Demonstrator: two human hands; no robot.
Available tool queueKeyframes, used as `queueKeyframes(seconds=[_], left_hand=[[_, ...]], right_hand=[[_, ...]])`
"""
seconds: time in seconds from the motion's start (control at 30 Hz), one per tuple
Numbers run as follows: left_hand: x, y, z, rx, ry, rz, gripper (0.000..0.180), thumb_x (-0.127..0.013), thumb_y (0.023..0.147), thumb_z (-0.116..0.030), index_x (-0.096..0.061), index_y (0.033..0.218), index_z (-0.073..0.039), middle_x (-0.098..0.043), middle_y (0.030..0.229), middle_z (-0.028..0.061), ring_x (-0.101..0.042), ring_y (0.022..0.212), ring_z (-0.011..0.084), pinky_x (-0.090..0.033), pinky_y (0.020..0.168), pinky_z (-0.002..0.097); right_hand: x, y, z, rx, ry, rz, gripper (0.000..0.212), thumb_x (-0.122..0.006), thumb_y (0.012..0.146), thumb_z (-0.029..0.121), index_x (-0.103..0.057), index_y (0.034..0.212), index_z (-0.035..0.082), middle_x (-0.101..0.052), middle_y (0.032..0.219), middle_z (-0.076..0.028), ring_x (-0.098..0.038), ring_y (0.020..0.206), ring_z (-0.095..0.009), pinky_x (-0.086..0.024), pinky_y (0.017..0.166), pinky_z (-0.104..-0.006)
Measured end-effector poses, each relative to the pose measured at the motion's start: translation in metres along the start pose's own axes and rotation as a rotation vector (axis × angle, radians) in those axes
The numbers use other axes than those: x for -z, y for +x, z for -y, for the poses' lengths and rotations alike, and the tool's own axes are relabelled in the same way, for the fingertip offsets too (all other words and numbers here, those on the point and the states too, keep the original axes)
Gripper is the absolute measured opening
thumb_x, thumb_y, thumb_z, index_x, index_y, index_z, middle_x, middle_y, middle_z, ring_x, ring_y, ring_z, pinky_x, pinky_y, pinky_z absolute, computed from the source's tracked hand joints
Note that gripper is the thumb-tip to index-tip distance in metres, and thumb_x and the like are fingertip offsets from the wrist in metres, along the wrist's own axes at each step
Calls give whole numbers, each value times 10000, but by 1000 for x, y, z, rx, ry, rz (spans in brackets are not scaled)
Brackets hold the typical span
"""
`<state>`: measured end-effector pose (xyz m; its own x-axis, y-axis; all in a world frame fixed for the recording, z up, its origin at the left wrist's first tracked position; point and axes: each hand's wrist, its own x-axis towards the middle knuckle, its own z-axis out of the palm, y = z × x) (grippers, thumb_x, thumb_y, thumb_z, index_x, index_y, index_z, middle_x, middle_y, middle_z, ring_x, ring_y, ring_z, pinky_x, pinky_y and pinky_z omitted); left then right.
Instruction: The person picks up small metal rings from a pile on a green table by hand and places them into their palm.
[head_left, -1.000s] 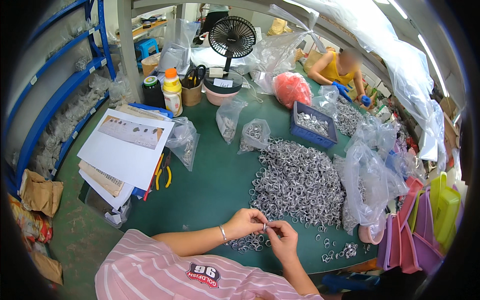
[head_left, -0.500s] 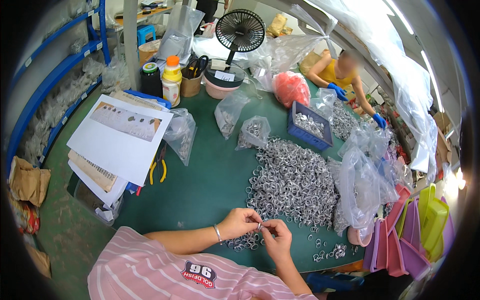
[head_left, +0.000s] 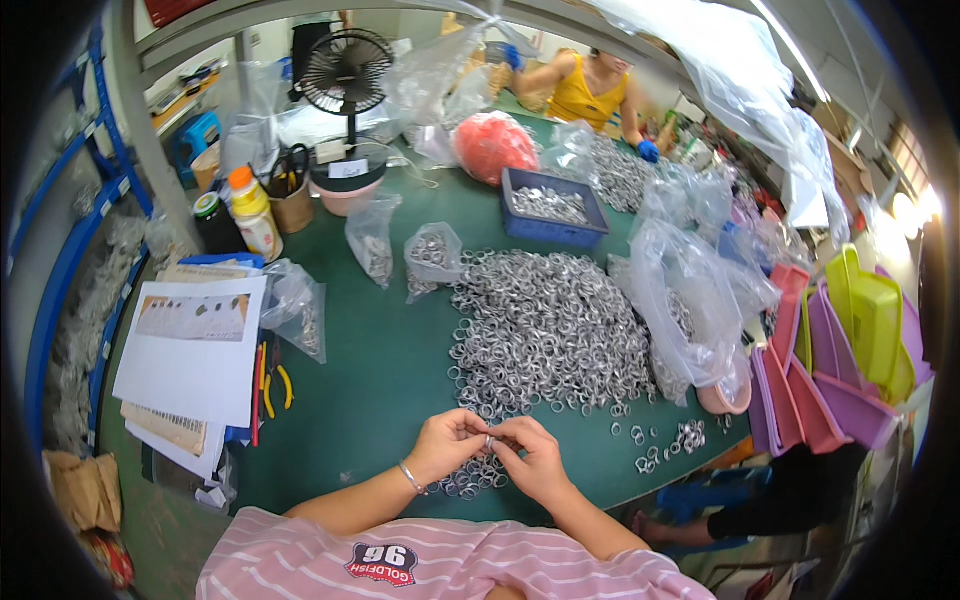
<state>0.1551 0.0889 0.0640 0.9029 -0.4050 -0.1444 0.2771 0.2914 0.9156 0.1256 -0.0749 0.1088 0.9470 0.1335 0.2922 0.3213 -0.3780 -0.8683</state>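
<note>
A small silver metal ring is pinched between my two hands, low over the near part of the green table. My left hand, with a bangle on its wrist, has fingers and thumb closed on the ring's left side. From the right, my right hand grips the same ring with its fingertips. Just beyond my hands spreads a large heap of similar rings. A smaller batch of rings lies beneath and in front of my hands. Fingers partly cover the held ring.
A blue bin of metal pieces stands behind the heap. Clear bags crowd the right side, beside pink, purple and green trays. Papers and yellow-handled pliers lie left. Across the table sits a person in blue gloves.
My view has shifted, so the table's things appear farther left. Both hands stay together on the ring. The person opposite has raised one gloved hand.
</note>
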Motion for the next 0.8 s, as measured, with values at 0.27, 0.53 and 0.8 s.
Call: queueKeyframes(seconds=[0.27, 0.53, 0.8], left_hand=[[-5, -2, -3, 8, -38, 6, 135, -613, 875, 8, -598, 1006, 36, -669, 911, 81, -664, 828, 130, -560, 735, 253], [-4, -3, 2, -54, 14, 29, 129, -637, 861, 9, -595, 983, 6, -658, 933, 55, -642, 847, 104, -533, 727, 236], [-6, 2, 9, -55, -55, -11, 154, -624, 861, 25, -581, 1007, 6, -644, 923, 66, -627, 832, 115, -532, 697, 246]], right_hand=[[1, -3, -6, -49, -13, -45, 145, -658, 798, -36, -672, 933, 14, -634, 871, -90, -628, 684, -148, -505, 575, -246], [-3, 1, -9, 28, -109, -101, 136, -686, 765, -47, -668, 888, 8, -638, 866, -87, -631, 691, -143, -515, 591, -237], [-4, -4, -10, -64, 105, -65, 170, -704, 763, -63, -665, 923, -17, -638, 910, -95, -628, 750, -129, -515, 654, -234]])
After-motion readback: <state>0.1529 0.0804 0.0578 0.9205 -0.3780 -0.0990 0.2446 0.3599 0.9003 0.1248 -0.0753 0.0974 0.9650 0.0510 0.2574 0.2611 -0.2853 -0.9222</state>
